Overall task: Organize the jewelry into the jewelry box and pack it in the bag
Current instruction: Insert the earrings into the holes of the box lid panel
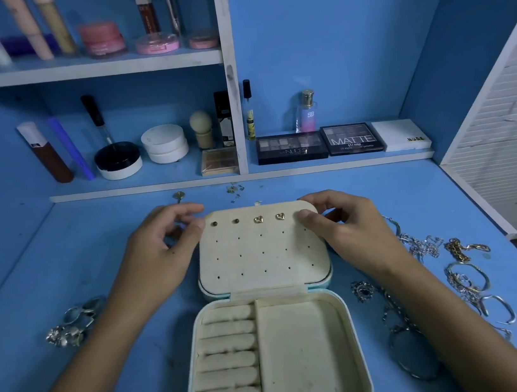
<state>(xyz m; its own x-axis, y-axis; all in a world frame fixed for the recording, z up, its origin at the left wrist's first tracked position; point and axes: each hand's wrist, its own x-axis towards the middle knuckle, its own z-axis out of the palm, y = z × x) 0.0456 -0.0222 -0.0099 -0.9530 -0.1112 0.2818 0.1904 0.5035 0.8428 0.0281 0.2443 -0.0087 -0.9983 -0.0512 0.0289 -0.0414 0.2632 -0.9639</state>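
Jewelry box (268, 310) lies open between our hands; left hand (161, 246) and right hand (344, 227) pinch the lid's far corners, loose earrings (235, 189) just beyond.

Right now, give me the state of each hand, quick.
Left hand: fingers curled, thumb pressing the earring panel at its top left corner.
Right hand: pinching the panel's top right corner.

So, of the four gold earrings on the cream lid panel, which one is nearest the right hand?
The right-most gold heart-shaped earring, beside the right hand thumb.
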